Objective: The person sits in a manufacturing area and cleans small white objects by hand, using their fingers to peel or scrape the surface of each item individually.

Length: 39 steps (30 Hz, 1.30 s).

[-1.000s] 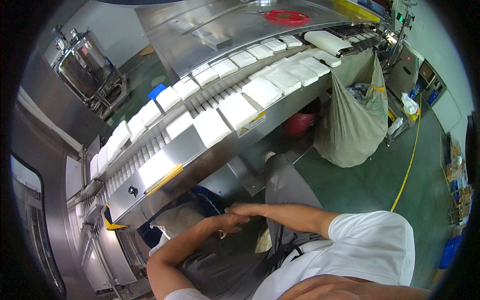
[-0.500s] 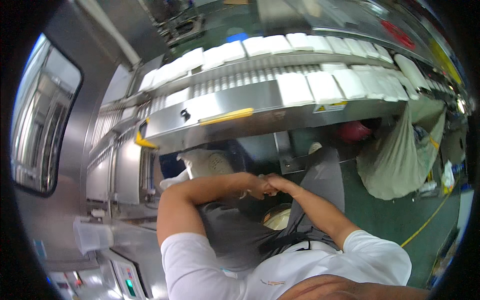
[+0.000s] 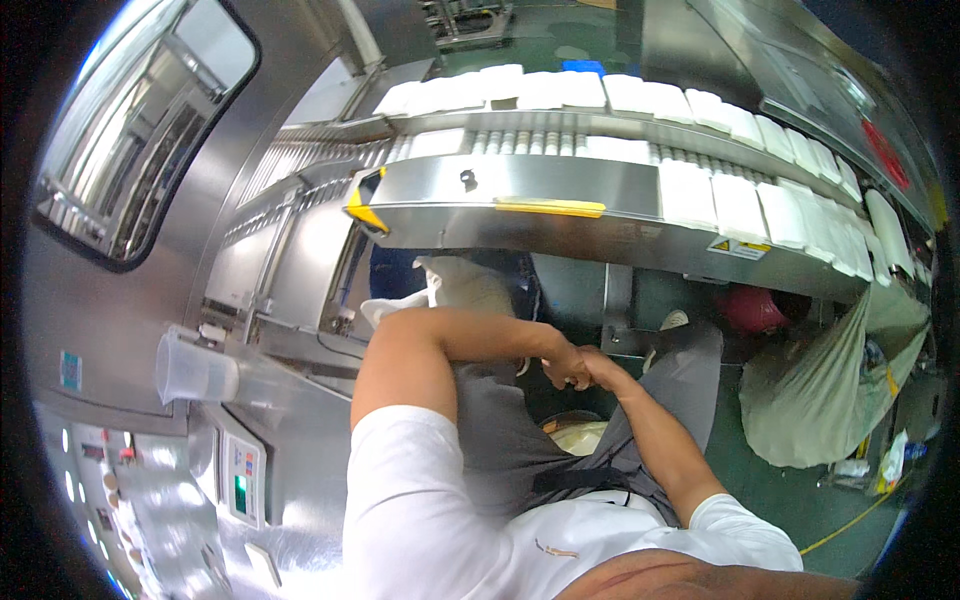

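Both hands meet in front of the body. Left hand (image 3: 566, 366) and right hand (image 3: 600, 367) touch each other, with the fingers bent in, not spread out. I cannot tell if a small thing is tucked between them. Just under the hands, between the legs of the grey pants (image 3: 490, 420), sits a pale round thing (image 3: 578, 437). Left of the hands and a bit ahead is a light bag (image 3: 465, 283), by a dark blue thing (image 3: 390, 268).

Straight ahead of the hands, and apart from them, a long metal table (image 3: 450, 225) runs from side to side. White pads (image 3: 688, 195) lie in a row on its near edge, ahead of the hands and to the right. Farther off, past the shiny rollers (image 3: 500, 142), is one more row of white pads. To the right of the hands is a red bucket (image 3: 750, 308), and past it hangs a big green-grey sack (image 3: 825, 390). Far to the left of the hands are a clear jug (image 3: 195, 368) and, nearer the body, a white scale (image 3: 243, 475) with a green light.
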Motion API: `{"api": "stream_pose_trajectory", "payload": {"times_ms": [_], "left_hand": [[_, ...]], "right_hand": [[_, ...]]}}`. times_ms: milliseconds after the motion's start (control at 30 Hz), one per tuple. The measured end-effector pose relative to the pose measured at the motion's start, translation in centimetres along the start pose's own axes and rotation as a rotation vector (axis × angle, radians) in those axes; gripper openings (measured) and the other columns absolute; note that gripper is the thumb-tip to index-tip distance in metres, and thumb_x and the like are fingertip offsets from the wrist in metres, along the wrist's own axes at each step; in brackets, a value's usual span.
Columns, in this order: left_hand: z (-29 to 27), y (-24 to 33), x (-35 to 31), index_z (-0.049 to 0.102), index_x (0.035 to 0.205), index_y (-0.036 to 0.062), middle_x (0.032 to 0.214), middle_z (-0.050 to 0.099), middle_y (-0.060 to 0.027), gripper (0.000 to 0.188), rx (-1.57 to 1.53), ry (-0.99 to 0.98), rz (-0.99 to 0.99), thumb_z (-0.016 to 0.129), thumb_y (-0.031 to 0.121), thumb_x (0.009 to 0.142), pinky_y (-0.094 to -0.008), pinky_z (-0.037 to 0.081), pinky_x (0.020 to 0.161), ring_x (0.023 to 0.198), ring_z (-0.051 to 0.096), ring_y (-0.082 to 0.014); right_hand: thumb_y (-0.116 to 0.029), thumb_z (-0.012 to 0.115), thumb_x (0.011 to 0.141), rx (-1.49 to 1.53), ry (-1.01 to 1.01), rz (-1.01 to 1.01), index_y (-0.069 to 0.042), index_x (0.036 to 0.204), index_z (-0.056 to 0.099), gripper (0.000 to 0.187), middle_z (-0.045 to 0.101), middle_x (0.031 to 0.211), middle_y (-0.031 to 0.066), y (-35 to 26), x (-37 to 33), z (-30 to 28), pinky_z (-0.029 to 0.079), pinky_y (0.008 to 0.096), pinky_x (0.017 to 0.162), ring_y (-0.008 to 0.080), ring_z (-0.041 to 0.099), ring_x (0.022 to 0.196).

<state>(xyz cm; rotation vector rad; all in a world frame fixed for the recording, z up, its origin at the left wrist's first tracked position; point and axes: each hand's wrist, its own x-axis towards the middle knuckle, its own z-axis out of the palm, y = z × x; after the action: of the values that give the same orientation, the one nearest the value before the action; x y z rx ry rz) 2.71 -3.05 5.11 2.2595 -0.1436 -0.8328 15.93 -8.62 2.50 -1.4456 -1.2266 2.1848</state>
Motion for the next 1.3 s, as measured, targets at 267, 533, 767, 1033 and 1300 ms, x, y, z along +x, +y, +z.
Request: {"api": "stream_pose_trajectory", "payload": {"times_ms": [267,533,767,1033,1300], "left_hand": [[2.8,-5.6,4.3,0.053,0.120,0.0052,0.111,0.060,-0.0137,0.048,0.001,-0.081,0.113,0.068,0.009,0.075,-0.0460,0.047,0.088,0.104,0.058,-0.0295],[-1.2,-0.1,1.3,0.056,0.118,0.0029,0.109,0.061,-0.0110,0.038,-0.050,-0.118,-0.004,0.065,0.010,0.082,-0.0441,0.045,0.092,0.104,0.058,-0.0276],[-2.7,2.5,-0.4,0.057,0.116,-0.0009,0.110,0.061,-0.0138,0.031,-0.066,-0.079,-0.100,0.058,0.012,0.087,-0.0429,0.044,0.093,0.104,0.059,-0.0275],[1.7,-2.8,1.2,0.056,0.114,-0.0034,0.104,0.062,-0.0168,0.037,0.009,0.080,-0.016,0.060,0.010,0.079,-0.0415,0.048,0.082,0.099,0.061,-0.0283],[-4.5,5.4,-1.6,0.055,0.130,0.0059,0.119,0.061,-0.0212,0.056,0.133,0.011,-0.055,0.059,0.011,0.074,-0.0385,0.044,0.099,0.115,0.058,-0.0322]], "right_hand": [[-0.026,0.063,0.085,-0.020,-0.066,-0.021,-0.006,0.088,0.067,0.020,0.067,0.075,0.0064,2.1,1.6,-1.1,0.047,0.0314,0.048,0.0162,0.063,0.061],[-0.030,0.056,0.092,-0.065,-0.064,0.054,-0.007,0.102,0.066,0.027,0.069,0.087,0.0090,-0.1,-1.1,-1.0,0.052,0.0324,0.051,0.0175,0.067,0.068],[-0.043,0.044,0.099,0.391,-0.203,-0.163,-0.008,0.129,0.054,0.048,0.062,0.118,0.0052,-0.1,-0.3,-0.6,0.052,0.0343,0.081,0.0169,0.061,0.100],[-0.049,0.044,0.098,0.421,-0.199,-0.154,-0.005,0.129,0.054,0.054,0.061,0.123,0.0089,-3.0,-2.4,0.0,0.050,0.0370,0.086,0.0195,0.061,0.105],[-0.045,0.038,0.102,0.500,-0.332,-0.265,-0.001,0.128,0.052,0.053,0.058,0.124,0.0094,-2.0,-4.4,-1.4,0.047,0.0319,0.083,0.0183,0.056,0.107]]}}
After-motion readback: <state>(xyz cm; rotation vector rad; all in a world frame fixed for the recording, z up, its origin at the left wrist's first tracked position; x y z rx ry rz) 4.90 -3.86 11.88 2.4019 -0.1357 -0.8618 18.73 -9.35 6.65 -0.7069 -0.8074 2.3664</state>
